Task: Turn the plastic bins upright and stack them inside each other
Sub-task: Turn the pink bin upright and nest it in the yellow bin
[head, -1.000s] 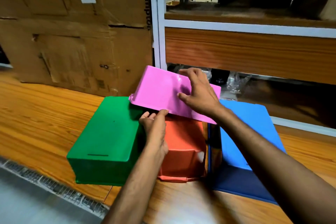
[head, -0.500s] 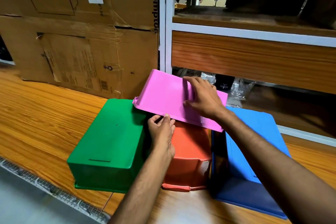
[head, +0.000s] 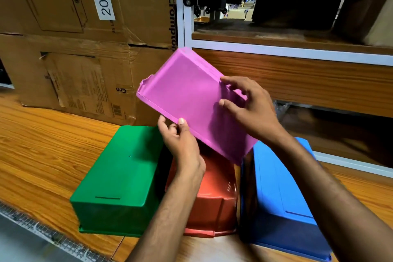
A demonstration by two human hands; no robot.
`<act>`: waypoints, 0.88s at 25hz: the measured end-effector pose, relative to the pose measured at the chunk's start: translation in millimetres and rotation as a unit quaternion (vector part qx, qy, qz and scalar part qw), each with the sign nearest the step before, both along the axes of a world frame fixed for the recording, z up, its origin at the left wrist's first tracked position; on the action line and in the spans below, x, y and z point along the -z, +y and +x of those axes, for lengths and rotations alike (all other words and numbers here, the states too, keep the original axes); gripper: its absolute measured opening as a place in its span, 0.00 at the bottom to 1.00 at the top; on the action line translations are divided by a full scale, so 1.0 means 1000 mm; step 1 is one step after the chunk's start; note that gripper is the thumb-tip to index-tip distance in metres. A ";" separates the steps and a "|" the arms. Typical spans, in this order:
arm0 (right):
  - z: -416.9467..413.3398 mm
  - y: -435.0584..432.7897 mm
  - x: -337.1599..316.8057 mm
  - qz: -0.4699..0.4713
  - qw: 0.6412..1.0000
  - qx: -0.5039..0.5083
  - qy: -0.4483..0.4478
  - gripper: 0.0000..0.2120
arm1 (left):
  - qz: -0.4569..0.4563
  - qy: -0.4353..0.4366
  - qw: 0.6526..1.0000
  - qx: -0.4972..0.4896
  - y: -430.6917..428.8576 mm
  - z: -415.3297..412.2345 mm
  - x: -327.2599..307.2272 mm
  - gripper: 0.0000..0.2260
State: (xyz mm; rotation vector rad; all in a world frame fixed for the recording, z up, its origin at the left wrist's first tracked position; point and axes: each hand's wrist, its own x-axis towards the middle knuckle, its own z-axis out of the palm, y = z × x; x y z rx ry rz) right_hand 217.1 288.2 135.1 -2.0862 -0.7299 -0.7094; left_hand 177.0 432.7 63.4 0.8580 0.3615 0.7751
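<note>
A pink bin is held tilted in the air, its flat bottom facing me, above the other bins. My left hand pinches its lower rim edge. My right hand grips its right side with spread fingers. Below, on the wooden table, three bins lie upside down side by side: a green bin at the left, an orange bin in the middle partly hidden by my left forearm, and a blue bin at the right.
Large cardboard boxes stand against the back left of the wooden table. A white-framed shelf with wooden boards rises behind the bins at the right. The table's front edge with a metal grid runs along the lower left.
The pink bin has been lifted off the orange bin and tilted up steeper. Both hands rose with it; the three lower bins have not moved.
</note>
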 end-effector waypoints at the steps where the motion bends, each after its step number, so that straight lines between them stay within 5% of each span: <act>1: -0.005 -0.004 -0.007 0.037 0.999 -0.030 0.018 0.20 | -0.014 -0.019 1.000 -0.013 0.003 0.003 -0.008 0.20; 5: -0.013 -0.025 -0.018 0.126 0.986 -0.059 0.094 0.13 | -0.012 -0.061 0.998 0.028 0.011 0.012 -0.033 0.20; 10: -0.015 -0.058 -0.023 0.084 0.978 0.047 0.184 0.42 | -0.006 -0.079 0.986 0.150 0.021 0.017 -0.044 0.22; 14: -0.011 -0.079 -0.032 0.123 0.948 -0.041 0.291 0.28 | 0.054 -0.092 0.975 0.197 0.019 0.017 -0.055 0.19; 19: -0.009 -0.098 -0.022 0.178 0.938 -0.045 0.294 0.32 | 0.140 -0.035 0.985 0.094 0.010 0.021 -0.066 0.18; 22: -0.011 -0.101 -0.011 0.195 0.945 -0.035 0.260 0.47 | 0.289 0.006 0.957 0.029 0.005 0.021 -0.065 0.23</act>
